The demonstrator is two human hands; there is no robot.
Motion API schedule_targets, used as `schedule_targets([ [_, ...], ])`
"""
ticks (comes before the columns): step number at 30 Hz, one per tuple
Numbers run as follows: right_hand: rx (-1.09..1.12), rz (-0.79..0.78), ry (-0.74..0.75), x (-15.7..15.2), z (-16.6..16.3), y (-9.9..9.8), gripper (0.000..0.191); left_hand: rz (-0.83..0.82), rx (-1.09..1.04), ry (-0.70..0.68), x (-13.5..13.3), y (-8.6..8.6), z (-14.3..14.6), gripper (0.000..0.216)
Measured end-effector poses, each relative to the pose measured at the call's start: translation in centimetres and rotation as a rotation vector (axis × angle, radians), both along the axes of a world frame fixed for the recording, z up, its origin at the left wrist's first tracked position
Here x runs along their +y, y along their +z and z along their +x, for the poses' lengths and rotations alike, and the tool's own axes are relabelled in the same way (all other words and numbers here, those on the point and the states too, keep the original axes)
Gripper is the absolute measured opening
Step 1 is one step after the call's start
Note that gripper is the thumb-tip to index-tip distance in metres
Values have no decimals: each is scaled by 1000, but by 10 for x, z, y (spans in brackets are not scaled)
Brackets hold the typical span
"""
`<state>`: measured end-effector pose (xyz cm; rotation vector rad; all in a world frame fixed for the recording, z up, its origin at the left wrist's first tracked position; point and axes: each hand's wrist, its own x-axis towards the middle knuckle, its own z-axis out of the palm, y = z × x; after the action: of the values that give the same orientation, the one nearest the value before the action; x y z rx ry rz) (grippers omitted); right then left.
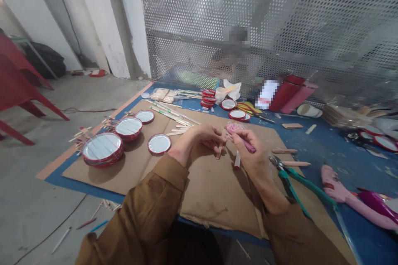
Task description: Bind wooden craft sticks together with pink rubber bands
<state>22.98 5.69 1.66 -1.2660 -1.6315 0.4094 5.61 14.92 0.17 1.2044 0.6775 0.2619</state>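
So — left hand [207,136] holds stick [219,152] — right hand [254,159], purple tool [249,146].

Two hands [207,136] [252,153], one purple tool [249,146], one pair of teal-handled pliers [282,172]

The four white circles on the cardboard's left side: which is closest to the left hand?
The lone circle, right of the other three circles, which form a slanting row.

Above a cardboard sheet [214,190], the left hand [207,136] pinches a thin wooden stick [219,151] just beside the pink tool [250,146] gripped by the right hand [253,155]; red-rimmed discs [102,148] sit to the left, green-handled pliers [291,184] to the right.
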Motion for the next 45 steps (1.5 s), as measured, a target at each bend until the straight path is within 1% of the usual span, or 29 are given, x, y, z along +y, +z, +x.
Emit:
schedule_targets([
  [5,6,15,-36,-1,-1,1,25,-9,14,12,0,1,1,25],
  [7,0,14,-26,-2,-2,2,24,-2,24,10,0,1,1,24],
  [12,-21,15,-16,-3,-2,2,24,-18,13,33,2,-2,0,32],
  [16,-33,29,-18,-3,-2,3,24,-28,13,30,3,-4,-1,33],
  [21,-30,12,5,-3,-3,5,22,-18,17,32,1,0,0,30],
  [27,-21,39,-68,-5,-3,4,24,-12,31,17,-2,5,2,35],
  [34,-5,29,-1,-2,-3,1,22,-30,6,9,3,-4,1,29],
  [38,-1,1,10,-1,-2,0,24,-33,-4,6,5,-7,0,33],
  [45,-10,24,-8,-1,-4,-2,24,-25,32,35,2,-2,-1,35],
])
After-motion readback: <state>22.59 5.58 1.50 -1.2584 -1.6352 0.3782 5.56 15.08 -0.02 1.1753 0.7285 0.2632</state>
